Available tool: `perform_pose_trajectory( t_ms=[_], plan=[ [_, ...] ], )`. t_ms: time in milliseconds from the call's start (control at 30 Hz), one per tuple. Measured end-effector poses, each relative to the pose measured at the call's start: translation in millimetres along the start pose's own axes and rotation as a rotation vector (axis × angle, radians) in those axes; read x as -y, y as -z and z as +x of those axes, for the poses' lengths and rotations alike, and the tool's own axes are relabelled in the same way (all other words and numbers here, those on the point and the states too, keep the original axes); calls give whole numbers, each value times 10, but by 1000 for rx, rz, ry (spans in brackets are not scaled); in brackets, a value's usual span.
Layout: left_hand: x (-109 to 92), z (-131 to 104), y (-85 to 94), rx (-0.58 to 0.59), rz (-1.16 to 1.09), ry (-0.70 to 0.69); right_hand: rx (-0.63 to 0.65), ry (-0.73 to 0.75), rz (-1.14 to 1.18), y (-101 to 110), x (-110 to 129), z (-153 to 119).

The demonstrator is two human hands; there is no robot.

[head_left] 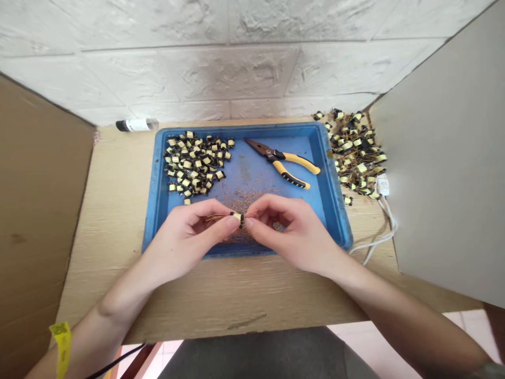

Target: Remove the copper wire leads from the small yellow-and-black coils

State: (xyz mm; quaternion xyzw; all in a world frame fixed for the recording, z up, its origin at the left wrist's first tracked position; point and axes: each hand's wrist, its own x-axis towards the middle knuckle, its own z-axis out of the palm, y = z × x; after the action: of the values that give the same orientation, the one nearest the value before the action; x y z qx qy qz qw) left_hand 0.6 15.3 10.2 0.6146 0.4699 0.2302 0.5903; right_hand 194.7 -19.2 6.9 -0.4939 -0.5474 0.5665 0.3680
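Observation:
Between my two hands, over the front of a blue tray (335,210), is a small transformer (237,216) with a yellow-taped middle, black ends and thin copper wires. My left hand (193,229) pinches its body between thumb and forefinger, and wires stick out to the left. My right hand (290,229) is closed at its right end, thumb and forefinger together by the wires there. Whether the right fingertips grip a wire or the end itself is partly hidden. Copper wire clippings (244,201) lie in the tray under and behind my hands.
Many similar transformers (197,163) fill the tray's left side. Long-nose pliers (282,163) with yellow-black handles lie at its right. More transformers with long wires (357,152) are heaped beside the tray, near a white cable (390,216). A small bottle (137,125) lies back left. Panels stand on both sides.

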Motion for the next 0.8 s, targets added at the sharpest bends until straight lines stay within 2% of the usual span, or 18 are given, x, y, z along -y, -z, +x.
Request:
perform_pose_trajectory(
  t_ms=[567,800],
  plan=[
    [31,-17,16,27,-2,49,45,60,-51,2,2,-8],
    [-10,-10,-12,-23,-51,-11,42,-45,48,14,20,8]
  ],
)
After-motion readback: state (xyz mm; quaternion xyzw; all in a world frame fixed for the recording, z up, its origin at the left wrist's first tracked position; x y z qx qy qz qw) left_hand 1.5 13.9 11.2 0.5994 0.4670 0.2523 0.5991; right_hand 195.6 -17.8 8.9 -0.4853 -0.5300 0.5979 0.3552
